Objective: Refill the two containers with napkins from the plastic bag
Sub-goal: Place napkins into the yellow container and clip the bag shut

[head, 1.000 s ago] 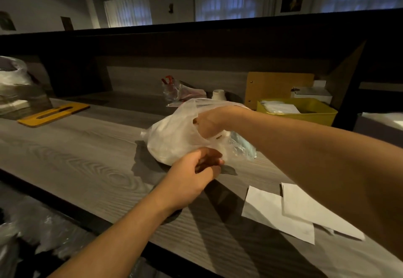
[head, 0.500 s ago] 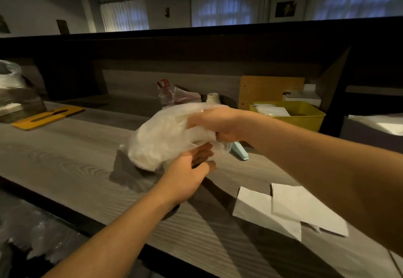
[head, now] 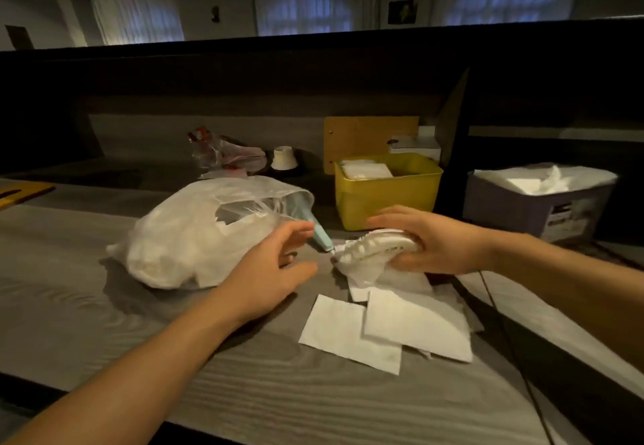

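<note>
I am looking down on the grey wood-grain counter (head: 104, 305), which is carrying everything described here. The plastic bag (head: 195, 235), translucent and bulging with white napkins, is lying on the counter just to the left of my left hand (head: 268, 270), its torn mouth facing toward that grip. The left grip is hovering spread, fingers relaxed and holding nothing, with the fingertips close to the bag's opening. Behind and to the right of the right grip, the grey container (head: 536, 204) is standing with loose white napkins showing at its top. Directly behind the right grip, the yellow container (head: 383, 197) is holding a small stack of napkins in its left part. Below and in front of the right grip, loose napkins (head: 383, 326) are lying flat and overlapping on the counter. My right hand (head: 439, 242) is curling round a bundle of napkins (head: 369, 253), thumb under and fingers over, holding it low above the counter between the bag and the loose sheets. A pale blue object (head: 319, 232) is sticking out from the bag's mouth, between the two grips; I cannot tell what it is.
</note>
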`<action>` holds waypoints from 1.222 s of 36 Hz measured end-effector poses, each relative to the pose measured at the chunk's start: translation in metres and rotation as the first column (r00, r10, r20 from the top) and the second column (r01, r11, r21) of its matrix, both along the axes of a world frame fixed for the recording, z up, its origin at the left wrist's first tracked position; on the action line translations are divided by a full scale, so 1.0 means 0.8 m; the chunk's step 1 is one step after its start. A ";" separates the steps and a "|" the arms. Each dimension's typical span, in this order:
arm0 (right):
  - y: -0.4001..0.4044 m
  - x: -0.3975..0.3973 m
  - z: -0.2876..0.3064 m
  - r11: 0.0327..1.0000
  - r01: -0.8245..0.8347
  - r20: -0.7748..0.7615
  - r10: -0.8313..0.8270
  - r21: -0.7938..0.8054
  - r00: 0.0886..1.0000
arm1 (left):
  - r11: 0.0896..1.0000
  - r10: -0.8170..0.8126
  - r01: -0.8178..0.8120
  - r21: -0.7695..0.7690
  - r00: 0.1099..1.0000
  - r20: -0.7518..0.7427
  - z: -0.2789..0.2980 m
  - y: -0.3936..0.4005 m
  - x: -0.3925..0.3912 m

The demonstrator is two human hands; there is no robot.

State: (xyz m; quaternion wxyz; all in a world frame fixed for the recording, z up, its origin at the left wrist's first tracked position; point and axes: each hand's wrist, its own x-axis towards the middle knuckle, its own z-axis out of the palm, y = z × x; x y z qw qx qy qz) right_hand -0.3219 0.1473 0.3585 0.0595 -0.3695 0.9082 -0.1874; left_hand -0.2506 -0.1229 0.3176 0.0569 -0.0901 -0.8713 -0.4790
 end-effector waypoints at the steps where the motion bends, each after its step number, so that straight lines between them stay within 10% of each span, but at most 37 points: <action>1: 0.010 0.000 -0.006 1.000 0.002 0.020 -0.002 -0.010 1.000 | 0.998 -0.048 0.048 -0.051 0.999 -0.007 0.001 0.009 -0.004; 11: 0.071 0.017 -0.037 0.942 0.070 0.101 -0.038 -0.328 0.994 | 0.921 -0.289 0.241 -0.305 0.949 -0.123 0.000 0.089 -0.063; 30: 0.074 -0.008 -0.057 0.774 0.287 0.003 -0.346 -0.565 0.938 | 0.952 -0.234 0.252 0.176 0.965 -0.118 0.003 0.112 -0.103; 44: 0.072 -0.003 -0.056 0.806 0.290 -0.015 -0.347 -0.516 0.938 | 0.945 -0.282 0.292 0.148 0.956 -0.084 0.001 0.107 -0.095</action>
